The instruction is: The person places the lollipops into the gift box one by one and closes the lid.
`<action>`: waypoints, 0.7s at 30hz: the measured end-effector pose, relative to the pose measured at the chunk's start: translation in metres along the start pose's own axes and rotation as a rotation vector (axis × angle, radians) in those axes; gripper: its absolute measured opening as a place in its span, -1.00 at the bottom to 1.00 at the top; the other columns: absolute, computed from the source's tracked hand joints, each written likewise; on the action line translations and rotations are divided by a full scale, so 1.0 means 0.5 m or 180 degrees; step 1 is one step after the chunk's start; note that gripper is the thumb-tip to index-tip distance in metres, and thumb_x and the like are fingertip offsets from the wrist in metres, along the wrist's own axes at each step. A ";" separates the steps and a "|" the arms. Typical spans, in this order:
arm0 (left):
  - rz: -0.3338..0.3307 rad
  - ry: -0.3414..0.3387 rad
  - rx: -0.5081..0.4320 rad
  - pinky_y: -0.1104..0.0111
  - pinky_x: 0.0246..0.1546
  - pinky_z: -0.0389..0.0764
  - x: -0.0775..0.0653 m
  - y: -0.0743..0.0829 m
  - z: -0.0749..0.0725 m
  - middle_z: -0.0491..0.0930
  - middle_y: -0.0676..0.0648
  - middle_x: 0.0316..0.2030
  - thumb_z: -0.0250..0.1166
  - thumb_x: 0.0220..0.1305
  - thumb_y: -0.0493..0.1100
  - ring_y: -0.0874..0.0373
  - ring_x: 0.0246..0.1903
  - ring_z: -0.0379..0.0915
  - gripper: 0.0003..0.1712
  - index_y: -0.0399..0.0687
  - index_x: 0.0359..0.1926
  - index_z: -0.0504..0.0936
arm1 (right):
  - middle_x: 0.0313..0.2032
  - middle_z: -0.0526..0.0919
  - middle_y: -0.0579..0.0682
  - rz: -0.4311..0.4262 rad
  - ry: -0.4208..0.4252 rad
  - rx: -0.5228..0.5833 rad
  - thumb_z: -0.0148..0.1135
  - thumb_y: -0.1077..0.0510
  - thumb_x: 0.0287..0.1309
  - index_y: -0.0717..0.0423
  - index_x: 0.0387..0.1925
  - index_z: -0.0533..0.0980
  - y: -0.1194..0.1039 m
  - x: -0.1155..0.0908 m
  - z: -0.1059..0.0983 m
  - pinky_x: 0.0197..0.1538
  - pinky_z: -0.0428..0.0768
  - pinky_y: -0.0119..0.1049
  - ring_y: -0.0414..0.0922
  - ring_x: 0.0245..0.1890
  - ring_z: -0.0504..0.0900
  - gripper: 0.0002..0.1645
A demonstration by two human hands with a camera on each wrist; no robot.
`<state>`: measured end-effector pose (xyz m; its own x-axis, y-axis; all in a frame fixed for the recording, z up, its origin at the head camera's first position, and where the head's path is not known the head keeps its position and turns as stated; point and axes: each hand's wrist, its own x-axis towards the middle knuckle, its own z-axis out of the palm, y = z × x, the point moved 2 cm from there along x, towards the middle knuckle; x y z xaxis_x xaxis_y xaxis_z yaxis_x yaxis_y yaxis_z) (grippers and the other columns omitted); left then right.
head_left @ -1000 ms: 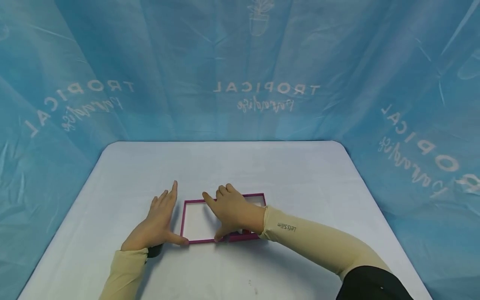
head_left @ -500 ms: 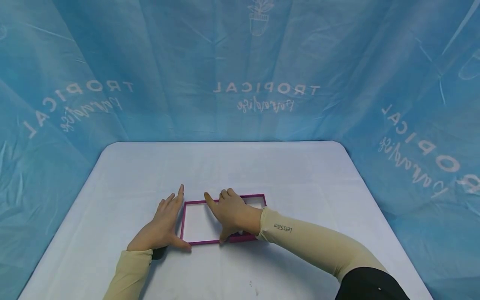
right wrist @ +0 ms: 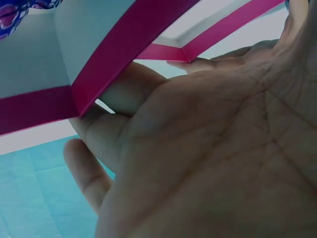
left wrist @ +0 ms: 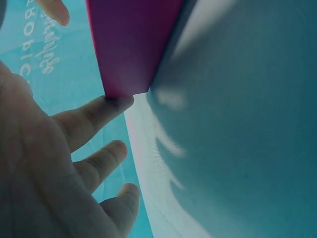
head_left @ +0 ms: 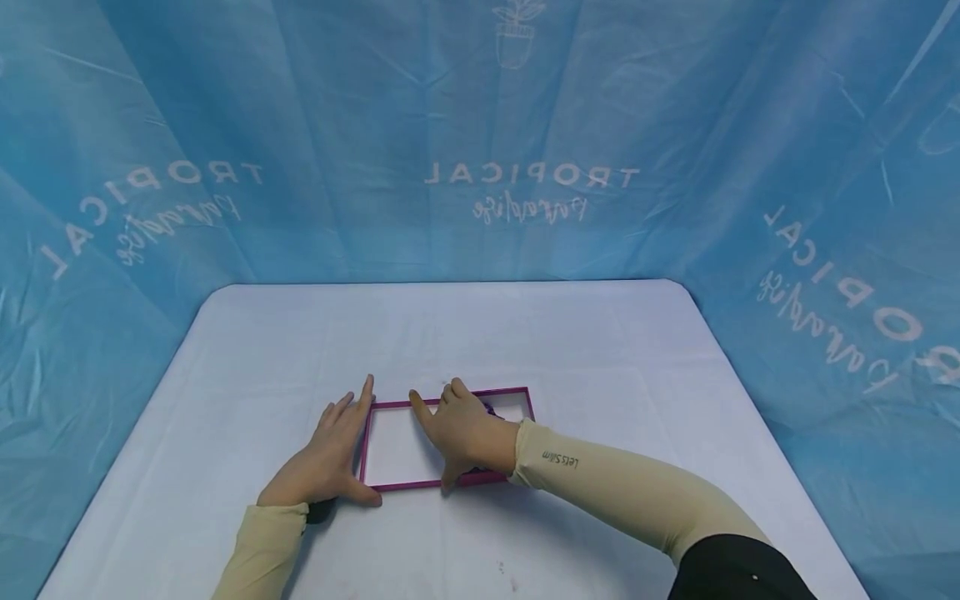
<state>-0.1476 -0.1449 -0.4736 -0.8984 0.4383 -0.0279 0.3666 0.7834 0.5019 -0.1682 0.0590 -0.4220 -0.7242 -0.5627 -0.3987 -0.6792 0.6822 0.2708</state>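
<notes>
A shallow rectangular box (head_left: pixel 402 487) with magenta rims and pale inner sides lies on the white table. My left hand (head_left: pixel 330 454) is spread along its left end, thumb by the near corner and index finger by the far one. In the left wrist view the index fingertip (left wrist: pixel 121 101) meets the corner of the magenta end wall (left wrist: pixel 131 44). Across the middle of the box lies my right hand (head_left: pixel 465 433), thumb at the near rim and fingers at the far rim. Its fingers touch a magenta cross wall (right wrist: pixel 116 64) in the right wrist view. A blue-and-purple patterned thing (right wrist: pixel 15 15) sits inside the right part, mostly hidden.
The white-covered table (head_left: pixel 600 350) surrounds the box. Blue printed curtains (head_left: pixel 337 125) rise behind it and at both sides. Small dark marks (head_left: pixel 506 575) show on the cloth near the front.
My left hand has moved a little right, closer against the left end. My right thumb has slid slightly right along the near rim. The box has hardly moved.
</notes>
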 end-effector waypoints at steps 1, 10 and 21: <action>0.0016 0.0011 -0.0002 -0.34 0.46 -0.18 0.000 0.000 0.000 0.19 -0.35 0.48 0.78 -0.60 0.19 -0.38 0.50 -0.19 0.95 -0.01 0.60 -0.49 | 0.23 0.62 -0.02 -0.0002 0.0011 -0.0020 0.49 -0.66 -0.50 0.04 0.61 -0.12 -0.001 0.001 0.001 0.45 0.13 -0.13 -0.02 0.33 0.43 0.76; 0.0058 0.0057 0.0066 -0.31 0.47 -0.13 0.005 -0.015 -0.008 0.26 -0.32 0.45 0.77 -0.58 0.24 -0.32 0.50 -0.14 0.96 -0.05 0.59 -0.52 | 0.24 0.60 -0.04 -0.0080 0.0160 -0.0001 0.47 -0.65 -0.44 0.03 0.61 -0.09 -0.003 0.005 -0.002 0.51 0.05 -0.06 -0.04 0.31 0.43 0.70; -0.0050 0.0227 -0.0379 -0.42 0.22 0.32 -0.016 0.006 -0.075 0.19 -0.32 0.42 0.76 -0.44 0.15 -0.34 0.42 -0.04 0.93 0.10 0.55 -0.66 | 0.28 0.44 -0.01 -0.0264 0.0969 0.0768 0.36 -0.62 -0.29 -0.06 0.60 -0.05 0.061 -0.032 -0.025 0.56 0.00 0.07 -0.02 0.41 0.24 0.53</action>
<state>-0.1486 -0.1626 -0.4393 -0.9203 0.3906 0.0229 0.3249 0.7302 0.6010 -0.1787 0.0833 -0.3965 -0.6951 -0.7084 -0.1229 -0.7154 0.6984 0.0206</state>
